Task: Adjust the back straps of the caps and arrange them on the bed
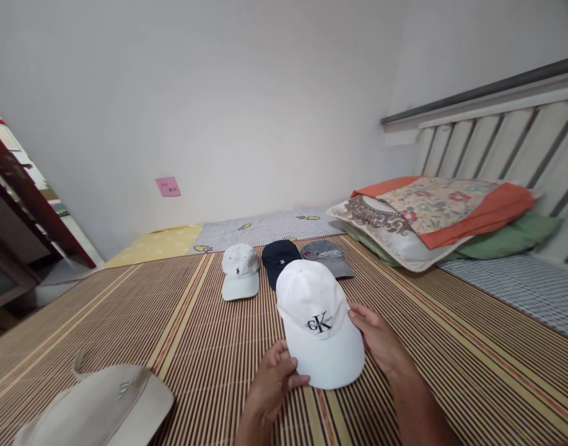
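Note:
A white baseball cap (311, 297) with a black "CK" logo is held up in front of me, its brim tilted down toward me. My left hand (277, 375) pinches the brim at its lower left edge. At the cap's right side my right hand (374, 331) grips where crown meets brim; part of its fingers is hidden behind the cap. Behind it, on the striped mat (209, 371), sit a white cap (240, 269) with a small dark emblem, a navy cap (278, 257) partly covered by the held one, and a grey cap (327, 257).
A beige cap (107, 406) with a strap lies at the lower left. Stacked pillows (432, 217) rest at the right beside a slatted headboard (497, 139). A plain wall (246, 111) with a pink note (167, 186) rises behind; a doorway stands at the far left.

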Tool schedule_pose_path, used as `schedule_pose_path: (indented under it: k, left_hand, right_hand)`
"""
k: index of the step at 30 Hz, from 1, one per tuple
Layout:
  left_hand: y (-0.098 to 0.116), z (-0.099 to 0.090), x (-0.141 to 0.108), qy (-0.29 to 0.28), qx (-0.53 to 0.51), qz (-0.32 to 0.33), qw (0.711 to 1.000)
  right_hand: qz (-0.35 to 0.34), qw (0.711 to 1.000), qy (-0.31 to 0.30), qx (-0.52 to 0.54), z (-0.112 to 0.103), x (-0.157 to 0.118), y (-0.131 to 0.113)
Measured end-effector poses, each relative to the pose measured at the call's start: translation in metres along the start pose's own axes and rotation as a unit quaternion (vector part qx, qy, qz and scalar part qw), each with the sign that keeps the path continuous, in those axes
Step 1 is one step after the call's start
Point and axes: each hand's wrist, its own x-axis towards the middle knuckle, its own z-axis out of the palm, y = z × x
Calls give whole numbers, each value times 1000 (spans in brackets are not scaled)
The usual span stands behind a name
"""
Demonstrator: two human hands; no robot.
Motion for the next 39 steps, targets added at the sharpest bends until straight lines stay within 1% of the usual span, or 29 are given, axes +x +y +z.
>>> schedule_pose_path:
  k: [2, 3, 6, 9, 11, 13, 16, 20, 23, 30, 35, 39]
  left_hand:
    - [-5, 6, 3, 6, 6, -2, 1000]
    - [-8, 10, 3, -5, 10, -8, 1000]
    - [-12, 22, 3, -71, 9, -28, 997]
    - [-17, 31, 2, -135, -14, -30, 990]
    - [-21, 36, 2, -161, -29, -31, 986]
    - [-26, 38, 3, -170, -36, -37, 984]
    - [-31, 40, 5, -166, -33, -44, 985]
    - [-35, 40, 7, -159, -43, -32, 986]
    - [-41, 38, 9, -161, -58, -21, 985]
    - [-52, 34, 15, -147, -55, -30, 987]
    - [-57, 30, 19, -133, -23, -30, 990]
    - [-57, 28, 20, -100, 29, -19, 994]
  right_hand:
    - [-5, 999, 30, -11, -9, 5, 6]
    - [-7, 999, 47, -16, -15, 7, 9]
    - [-12, 995, 95, -29, -34, 15, 19]
    - [-13, 991, 129, -44, -52, 23, 26]
    - [-15, 988, 144, -55, -60, 27, 30]
    - [-17, 986, 153, -65, -66, 32, 33]
    - [-18, 983, 162, -83, -72, 37, 38]
    - [-31, 977, 177, -118, -75, 43, 43]
    - [-50, 968, 192, -154, -77, 47, 47]
    - [-86, 946, 206, -233, -83, 50, 52]
    - [-107, 935, 201, -272, -84, 50, 55]
    - [-115, 932, 199, -280, -84, 52, 58]
